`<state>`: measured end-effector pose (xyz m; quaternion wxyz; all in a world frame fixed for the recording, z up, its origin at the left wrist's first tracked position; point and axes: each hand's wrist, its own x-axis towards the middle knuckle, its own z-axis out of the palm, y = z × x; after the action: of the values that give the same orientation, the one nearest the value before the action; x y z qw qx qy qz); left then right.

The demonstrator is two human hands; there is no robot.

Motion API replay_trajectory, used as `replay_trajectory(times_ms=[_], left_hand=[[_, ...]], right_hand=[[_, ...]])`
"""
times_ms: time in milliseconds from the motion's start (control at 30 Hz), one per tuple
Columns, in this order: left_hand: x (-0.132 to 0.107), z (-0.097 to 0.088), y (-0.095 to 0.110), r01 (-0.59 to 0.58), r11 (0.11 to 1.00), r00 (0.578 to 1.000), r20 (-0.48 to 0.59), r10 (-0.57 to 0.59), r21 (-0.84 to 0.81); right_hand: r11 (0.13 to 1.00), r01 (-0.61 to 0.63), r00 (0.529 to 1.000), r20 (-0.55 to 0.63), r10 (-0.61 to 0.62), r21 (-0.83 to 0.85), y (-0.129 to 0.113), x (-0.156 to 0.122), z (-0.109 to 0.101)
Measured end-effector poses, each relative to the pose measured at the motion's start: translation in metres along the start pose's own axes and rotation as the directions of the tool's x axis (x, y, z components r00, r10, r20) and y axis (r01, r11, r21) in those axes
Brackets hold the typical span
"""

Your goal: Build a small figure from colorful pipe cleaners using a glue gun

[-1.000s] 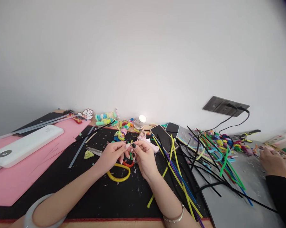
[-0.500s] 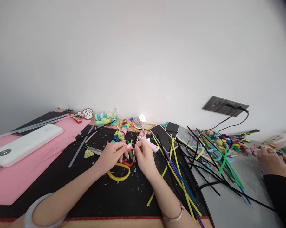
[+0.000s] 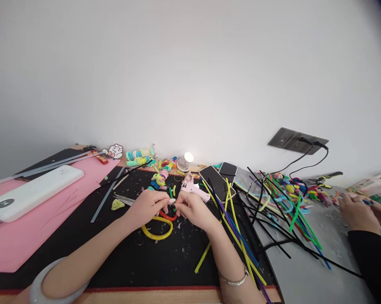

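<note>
- Closest to me is the wooden front edge of the bench [image 3: 146,297], a black mat [image 3: 121,257] lying behind it; both forearms reach in over that edge.
- Scissors [image 3: 155,237] lie around the mat's middle, their yellow and red handle loops toward the front edge and their blades partly covered by the left hand [image 3: 148,209].
- I see the left fingers bent inward, thumb and forefinger tips together, meeting the right hand [image 3: 193,209] above the scissors.
- The right fingers are curled to that same spot; I cannot tell what, if anything, either set grips.
- A pink glue gun [image 3: 194,191] lies just beyond the right hand, partly hidden by it.
- Toward the bench's right side I have fuzzy stems [image 3: 236,234] crossing one another; on the left side, a white device [image 3: 38,192] rests on a pink sheet [image 3: 6,257].
- At the right edge, another person's hand [image 3: 360,213] shows above a black sleeve [image 3: 369,261].
- Along the far edge stand a small white cup [image 3: 187,160] and, right of it, two phones [image 3: 213,182] lying flat.
</note>
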<state>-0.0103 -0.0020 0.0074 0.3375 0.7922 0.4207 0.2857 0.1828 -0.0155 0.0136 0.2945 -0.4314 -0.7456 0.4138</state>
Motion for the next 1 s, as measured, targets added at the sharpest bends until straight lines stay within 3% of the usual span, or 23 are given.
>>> replay_trajectory(times_ms=[100,233,467,600,767,900,1000], left_hand=[[0.001,0.000,-0.003,0.037,0.996,0.999,0.015,-0.036,-0.076],[0.002,0.000,-0.007,0.094,0.979,0.991,-0.074,-0.109,-0.181],[0.002,0.003,-0.003,0.099,0.970,0.984,-0.123,-0.129,-0.223],[0.001,0.005,-0.003,0.080,0.975,0.987,-0.119,-0.106,-0.208],[0.000,0.003,0.001,0.040,0.983,0.993,-0.104,-0.060,-0.181],[0.000,0.001,-0.002,-0.019,1.000,0.995,-0.101,0.021,0.017],[0.002,0.000,-0.009,-0.113,0.977,0.989,-0.075,0.128,0.179]], right_hand=[[0.994,-0.038,0.997,-0.056,0.044,0.101,0.001,0.002,0.002],[0.948,-0.063,0.968,-0.213,0.135,0.312,0.004,0.006,0.005],[0.852,0.037,0.947,-0.290,0.136,0.522,0.003,0.008,0.007],[0.840,0.052,0.934,-0.324,0.151,0.540,0.004,0.008,0.012],[0.887,0.039,0.935,-0.331,0.130,0.459,0.004,0.008,0.012],[0.989,0.049,0.950,-0.313,-0.003,0.140,-0.001,0.005,0.003],[0.996,0.057,0.971,-0.229,-0.073,-0.073,-0.003,0.001,-0.004]])
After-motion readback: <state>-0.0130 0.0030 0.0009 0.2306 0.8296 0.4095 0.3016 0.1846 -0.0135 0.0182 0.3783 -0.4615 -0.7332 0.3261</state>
